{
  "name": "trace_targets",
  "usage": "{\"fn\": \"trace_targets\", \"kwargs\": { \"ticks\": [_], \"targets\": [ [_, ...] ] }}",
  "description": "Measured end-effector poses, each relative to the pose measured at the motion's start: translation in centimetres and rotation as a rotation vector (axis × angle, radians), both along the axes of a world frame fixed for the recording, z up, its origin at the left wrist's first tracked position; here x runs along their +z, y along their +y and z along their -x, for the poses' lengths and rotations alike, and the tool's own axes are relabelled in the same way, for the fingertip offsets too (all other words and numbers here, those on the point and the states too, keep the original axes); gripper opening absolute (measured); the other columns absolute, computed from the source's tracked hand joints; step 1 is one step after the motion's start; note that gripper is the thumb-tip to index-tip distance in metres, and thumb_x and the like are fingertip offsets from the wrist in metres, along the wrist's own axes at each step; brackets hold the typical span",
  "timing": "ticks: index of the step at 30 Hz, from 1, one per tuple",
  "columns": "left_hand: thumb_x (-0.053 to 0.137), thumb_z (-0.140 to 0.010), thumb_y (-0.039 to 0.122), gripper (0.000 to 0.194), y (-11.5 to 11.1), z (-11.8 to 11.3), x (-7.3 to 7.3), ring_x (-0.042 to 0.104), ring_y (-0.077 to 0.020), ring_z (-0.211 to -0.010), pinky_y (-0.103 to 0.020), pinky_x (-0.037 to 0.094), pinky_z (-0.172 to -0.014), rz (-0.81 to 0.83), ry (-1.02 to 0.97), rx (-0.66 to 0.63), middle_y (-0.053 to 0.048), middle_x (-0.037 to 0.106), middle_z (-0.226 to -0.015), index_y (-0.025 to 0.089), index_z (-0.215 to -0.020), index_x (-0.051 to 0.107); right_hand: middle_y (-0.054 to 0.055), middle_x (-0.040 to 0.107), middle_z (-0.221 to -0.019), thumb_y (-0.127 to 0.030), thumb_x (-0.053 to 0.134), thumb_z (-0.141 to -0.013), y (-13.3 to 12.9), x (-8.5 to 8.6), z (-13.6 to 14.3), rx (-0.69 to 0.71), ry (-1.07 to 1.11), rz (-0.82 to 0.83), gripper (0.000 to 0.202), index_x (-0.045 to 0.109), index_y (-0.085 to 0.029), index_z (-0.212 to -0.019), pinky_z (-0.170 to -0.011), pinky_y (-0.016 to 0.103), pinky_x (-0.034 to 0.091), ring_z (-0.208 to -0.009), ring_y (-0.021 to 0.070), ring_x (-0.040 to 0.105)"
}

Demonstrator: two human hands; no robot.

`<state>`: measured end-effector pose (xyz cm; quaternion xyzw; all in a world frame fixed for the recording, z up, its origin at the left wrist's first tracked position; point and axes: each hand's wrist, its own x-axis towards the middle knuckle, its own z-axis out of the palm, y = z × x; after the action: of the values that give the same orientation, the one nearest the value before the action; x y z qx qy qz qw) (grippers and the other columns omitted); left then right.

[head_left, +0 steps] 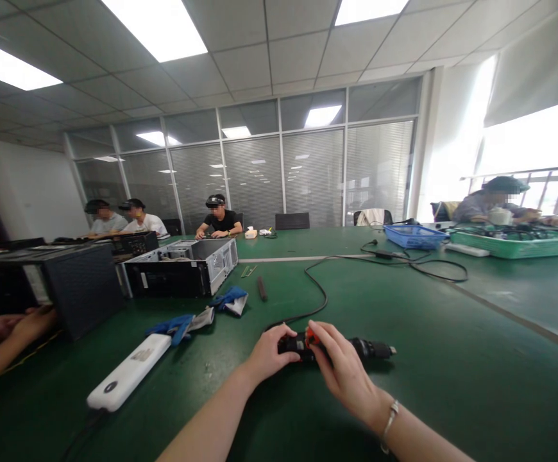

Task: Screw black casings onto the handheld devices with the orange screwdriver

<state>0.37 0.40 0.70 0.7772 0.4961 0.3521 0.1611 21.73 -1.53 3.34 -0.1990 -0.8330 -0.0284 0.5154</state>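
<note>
A black corded power tool (366, 348) lies on its side on the green table in front of me, its narrow metal tip pointing right. My left hand (270, 354) grips the rear of the body between thumb and fingers. Closed over a small orange part (312, 336) near the middle of the tool is my right hand (344, 366); its fingers partly cover that part, so I cannot tell whether it is fixed to the body. A black cord (326, 292) runs from behind my left hand toward the back of the table.
To the left are a white power strip (132, 372), blue-grey gloves (177, 326), an open computer case (183, 273) and a dark case (84, 289) with another person's hands at it. A dark strip (262, 289) lies ahead. Blue (414, 239) and green baskets (514, 245) stand back right. Several people sit around.
</note>
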Motion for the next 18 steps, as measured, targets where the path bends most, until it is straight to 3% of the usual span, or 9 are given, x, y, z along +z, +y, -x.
{"fn": "trace_targets", "kwargs": {
  "ticks": [3,8,13,18],
  "targets": [
    [0.08,-0.067,0.029,0.036,-0.04,-0.05,0.05,0.061,-0.0214,-0.09,-0.029,0.045,-0.08,-0.006,-0.001,-0.004,-0.001,0.066,-0.096,0.021,-0.098,0.063,0.014,0.053,-0.122,-0.014,0.045,-0.093,-0.17,0.06,0.04,-0.018,0.001,-0.003,0.052,0.033,-0.023,-0.143,-0.089,0.04,0.054,-0.109,0.0236,0.057],
    [0.079,-0.067,0.029,0.037,-0.06,-0.08,0.14,0.061,-0.0215,-0.09,-0.029,0.045,-0.08,0.006,0.01,0.01,-0.001,0.066,-0.097,0.021,-0.099,0.063,0.01,0.058,-0.108,-0.013,0.045,-0.093,0.22,0.03,-0.03,-0.025,0.036,-0.021,0.046,0.041,-0.026,-0.138,-0.076,0.034,0.057,-0.092,0.0199,0.063],
    [0.079,-0.067,0.028,0.035,-0.1,-0.13,0.26,0.061,-0.0216,-0.091,-0.029,0.045,-0.08,0.011,0.009,0.011,-0.001,0.066,-0.097,0.021,-0.098,0.063,0.012,0.058,-0.118,-0.012,0.041,-0.093,0.05,0.01,-0.04,-0.003,0.009,-0.027,0.05,0.034,-0.023,-0.142,-0.087,0.037,0.055,-0.106,0.0217,0.06],
    [0.079,-0.068,0.029,0.034,-0.12,-0.17,0.3,0.061,-0.0216,-0.09,-0.028,0.046,-0.079,-0.002,0.006,0.009,-0.002,0.066,-0.097,0.021,-0.097,0.063,0.011,0.059,-0.11,-0.016,0.049,-0.093,0.24,-0.09,-0.1,-0.036,0.012,-0.033,0.044,0.042,-0.025,-0.135,-0.08,0.038,0.056,-0.097,0.0217,0.061]
  ]
}}
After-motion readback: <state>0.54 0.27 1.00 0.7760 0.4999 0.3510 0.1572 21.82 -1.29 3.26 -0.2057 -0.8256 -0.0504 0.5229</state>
